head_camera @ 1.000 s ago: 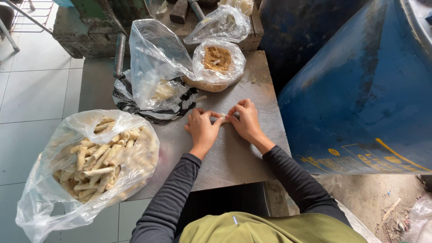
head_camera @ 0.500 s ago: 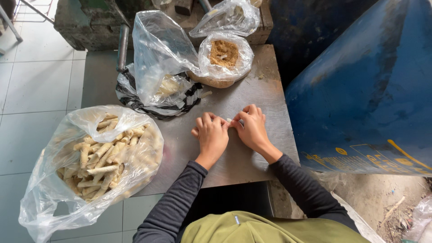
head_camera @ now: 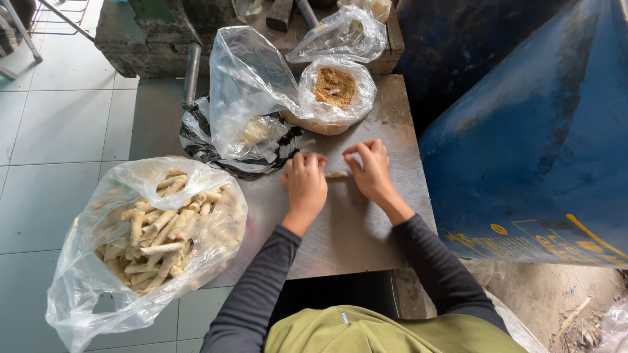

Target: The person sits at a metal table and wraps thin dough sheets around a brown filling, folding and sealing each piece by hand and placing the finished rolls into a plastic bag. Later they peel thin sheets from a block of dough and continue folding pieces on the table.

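My left hand [head_camera: 305,182] and my right hand [head_camera: 371,168] rest side by side on a metal table [head_camera: 347,229], fingers curled down. Between them lies a small pale roll [head_camera: 337,174] of dough or wrapper; both hands' fingertips touch its ends. Just beyond the hands sits an open clear bag of brown crumbly filling [head_camera: 335,88]. To the left of my left hand stands a tall clear bag [head_camera: 252,98] with pale sheets inside.
A large clear bag of finished pale rolls [head_camera: 157,229] hangs off the table's left edge. A black bag [head_camera: 203,147] lies under the tall bag. A big blue drum [head_camera: 536,131] stands close on the right. Grey floor tiles [head_camera: 52,131] lie left.
My hands have spread slightly apart and the pale roll now shows between them. The camera view has shifted a little; the bags stay put.
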A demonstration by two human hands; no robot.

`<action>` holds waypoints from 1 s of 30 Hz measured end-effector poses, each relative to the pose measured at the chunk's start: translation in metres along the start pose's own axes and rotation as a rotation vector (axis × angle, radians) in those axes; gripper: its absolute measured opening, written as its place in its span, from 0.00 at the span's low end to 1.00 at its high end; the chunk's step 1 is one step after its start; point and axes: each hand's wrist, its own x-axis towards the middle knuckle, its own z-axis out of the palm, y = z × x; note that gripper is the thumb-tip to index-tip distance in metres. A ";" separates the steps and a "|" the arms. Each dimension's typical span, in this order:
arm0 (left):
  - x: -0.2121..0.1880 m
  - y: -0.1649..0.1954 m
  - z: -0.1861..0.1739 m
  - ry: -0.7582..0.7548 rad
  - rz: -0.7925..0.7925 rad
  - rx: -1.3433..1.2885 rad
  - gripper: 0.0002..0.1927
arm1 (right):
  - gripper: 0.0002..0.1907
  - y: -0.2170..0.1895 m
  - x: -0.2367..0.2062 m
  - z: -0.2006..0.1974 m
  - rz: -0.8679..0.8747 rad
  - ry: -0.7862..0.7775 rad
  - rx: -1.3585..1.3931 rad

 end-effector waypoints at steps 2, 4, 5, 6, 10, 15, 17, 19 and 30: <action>-0.012 0.006 -0.019 -0.033 0.027 -0.057 0.05 | 0.09 -0.007 -0.009 -0.011 -0.085 -0.064 0.013; -0.027 0.016 -0.045 -0.053 0.084 -0.152 0.07 | 0.11 -0.022 -0.014 -0.014 -0.125 -0.155 0.009; -0.034 0.022 -0.062 -0.050 0.128 -0.215 0.09 | 0.09 -0.032 -0.014 -0.015 -0.124 -0.137 -0.029; -0.042 0.027 -0.082 -0.041 0.169 -0.274 0.11 | 0.08 -0.041 -0.012 -0.017 -0.131 -0.120 -0.065; -0.081 0.032 -0.187 0.175 0.648 -0.052 0.18 | 0.08 -0.101 -0.003 -0.022 -0.278 -0.020 0.157; -0.103 -0.006 -0.290 1.035 0.702 0.282 0.04 | 0.13 -0.195 -0.006 -0.037 -0.609 0.046 0.472; -0.109 -0.041 -0.323 1.170 0.721 0.685 0.23 | 0.14 -0.232 -0.004 -0.037 -0.751 0.051 0.491; -0.131 -0.058 -0.333 0.822 0.236 0.581 0.32 | 0.15 -0.266 0.000 -0.032 -0.876 0.034 0.406; -0.109 -0.095 -0.343 0.610 0.345 0.121 0.37 | 0.20 -0.349 0.037 -0.002 -0.931 -0.286 0.275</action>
